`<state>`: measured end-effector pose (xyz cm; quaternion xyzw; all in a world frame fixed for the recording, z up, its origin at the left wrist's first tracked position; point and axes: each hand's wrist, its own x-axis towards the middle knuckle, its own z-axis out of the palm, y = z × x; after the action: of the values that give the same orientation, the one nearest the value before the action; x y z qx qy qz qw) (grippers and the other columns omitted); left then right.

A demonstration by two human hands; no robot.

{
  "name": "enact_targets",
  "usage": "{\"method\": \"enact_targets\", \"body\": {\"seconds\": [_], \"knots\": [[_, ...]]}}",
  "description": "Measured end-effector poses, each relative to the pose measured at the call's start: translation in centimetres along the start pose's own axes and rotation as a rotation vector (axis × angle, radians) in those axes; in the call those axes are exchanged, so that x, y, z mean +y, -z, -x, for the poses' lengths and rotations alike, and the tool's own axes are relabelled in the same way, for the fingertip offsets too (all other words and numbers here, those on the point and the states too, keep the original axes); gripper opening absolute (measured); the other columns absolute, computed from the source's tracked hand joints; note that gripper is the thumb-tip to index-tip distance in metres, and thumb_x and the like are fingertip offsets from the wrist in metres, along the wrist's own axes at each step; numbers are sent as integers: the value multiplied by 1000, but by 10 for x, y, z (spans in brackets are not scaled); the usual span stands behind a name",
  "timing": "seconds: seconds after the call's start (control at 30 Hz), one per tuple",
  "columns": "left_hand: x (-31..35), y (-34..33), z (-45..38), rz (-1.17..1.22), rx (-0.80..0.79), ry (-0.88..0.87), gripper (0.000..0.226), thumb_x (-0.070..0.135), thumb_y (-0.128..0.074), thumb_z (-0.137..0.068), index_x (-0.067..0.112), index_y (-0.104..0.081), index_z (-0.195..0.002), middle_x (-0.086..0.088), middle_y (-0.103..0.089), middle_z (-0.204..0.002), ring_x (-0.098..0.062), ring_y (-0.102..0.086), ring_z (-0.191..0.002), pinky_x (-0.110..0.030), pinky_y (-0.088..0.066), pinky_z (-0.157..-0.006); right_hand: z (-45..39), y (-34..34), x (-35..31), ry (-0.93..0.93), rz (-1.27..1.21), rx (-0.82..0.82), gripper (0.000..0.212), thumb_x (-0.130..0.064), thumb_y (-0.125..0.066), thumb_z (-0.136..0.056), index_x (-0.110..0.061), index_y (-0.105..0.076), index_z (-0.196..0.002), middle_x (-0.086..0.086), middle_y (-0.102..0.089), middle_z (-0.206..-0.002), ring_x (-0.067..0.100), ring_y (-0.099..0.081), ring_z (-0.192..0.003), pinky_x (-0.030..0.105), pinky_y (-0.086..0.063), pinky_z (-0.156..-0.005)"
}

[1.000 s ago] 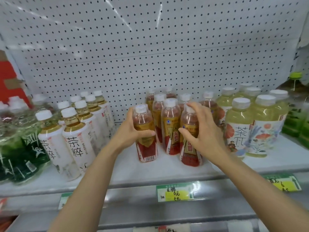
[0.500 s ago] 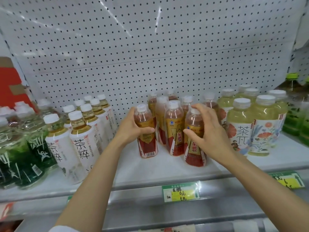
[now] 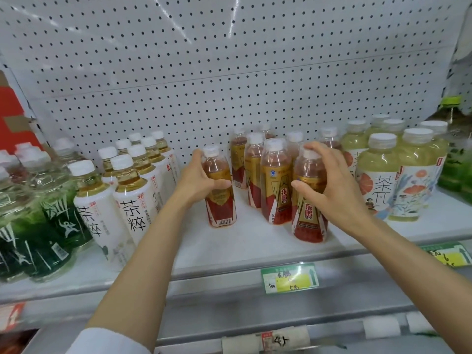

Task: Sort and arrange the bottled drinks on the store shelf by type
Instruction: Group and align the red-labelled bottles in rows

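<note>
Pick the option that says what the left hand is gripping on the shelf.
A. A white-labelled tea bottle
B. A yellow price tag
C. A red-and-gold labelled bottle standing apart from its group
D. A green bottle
C: the left hand has its grip around a red-and-gold labelled bottle that stands upright with a gap between it and the other red-and-gold bottles to its right.
</note>
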<state>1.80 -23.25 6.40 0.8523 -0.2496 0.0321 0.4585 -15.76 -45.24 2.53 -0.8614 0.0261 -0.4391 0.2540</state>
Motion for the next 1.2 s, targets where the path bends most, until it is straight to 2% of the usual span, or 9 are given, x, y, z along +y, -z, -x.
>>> {"method": "enact_targets", "body": {"seconds": [0.1, 0.23, 0.5, 0.63, 0.8, 0.93, 1.03, 1.13, 1.2], "knots": [[0, -6, -5, 9, 13, -10, 87, 21, -87, -76, 16, -32, -143, -6, -52, -144, -28, -58, -121, -44, -53, -96, -1, -1, -3, -5, 13, -1, 68, -35, -71, -87, -34, -34, -144, 1, -39, -141, 10, -50, -105, 36, -51, -85], [9, -15, -13, 42, 8, -17, 93, 21, -85, -78, 17, -26, -149, -9, -47, -151, -30, -55, -129, -47, -50, -103, 0, -2, -6, -8, -1, -4, 69, -35, -71, -87, -34, -33, -145, 0, -38, -143, 8, -49, -106, 35, -49, -89], [8, -29, -7, 101, -67, -59, 75, 20, -87, -75, 25, -37, -131, -3, -61, -133, -25, -64, -114, -48, -54, -97, 1, -2, -6, -9, 1, -12, 69, -35, -71, -88, -30, -33, -146, 4, -39, -143, 11, -49, -111, 36, -48, -91], [11, -28, -6, 76, -82, -68, 81, 21, -86, -77, 22, -34, -139, -2, -60, -135, -25, -63, -114, -47, -54, -97, -1, -1, -5, -16, 2, -6, 69, -35, -71, -87, -33, -33, -145, 1, -39, -142, 10, -47, -114, 37, -49, -92], [14, -28, -9, 43, -72, -26, 85, 16, -83, -81, 18, -26, -144, -6, -56, -141, -24, -61, -114, -43, -53, -96, 2, 7, 4, -17, 58, 17, 69, -33, -71, -88, -28, -34, -146, 5, -39, -144, 12, -45, -118, 31, -43, -92], [13, -26, -12, 17, -17, 34, 82, 10, -78, -84, 14, -24, -145, -4, -55, -127, -21, -55, -107, -36, -47, -86, 2, 18, 14, -52, 129, 57, 68, -35, -70, -88, -31, -33, -145, 7, -38, -146, 23, -48, -123, 40, -48, -93], [18, -23, -17, -82, 0, 126, 87, 9, -76, -85, 11, -18, -150, -7, -48, -130, -27, -53, -118, -38, -48, -88, 1, 22, 17, -75, 150, 49, 68, -35, -70, -89, -33, -31, -144, 7, -37, -146, 25, -50, -121, 44, -51, -90], [33, -30, -12, -446, 230, 89, 94, 14, -69, -88, 8, -7, -158, -20, -25, -157, -42, -34, -139, -48, -39, -110, 0, 23, 18, -76, 188, 33, 69, -36, -70, -89, -31, -30, -146, 8, -35, -146, 25, -52, -116, 47, -55, -86], [55, -44, 1, -446, 486, -205, 72, 25, -62, -94, 9, -25, -154, -17, -34, -151, -36, -37, -134, -44, -36, -111, 0, 23, 19, -77, 205, 19, 70, -37, -69, -90, -29, -29, -147, 10, -35, -146, 27, -53, -116, 47, -55, -85]]}}
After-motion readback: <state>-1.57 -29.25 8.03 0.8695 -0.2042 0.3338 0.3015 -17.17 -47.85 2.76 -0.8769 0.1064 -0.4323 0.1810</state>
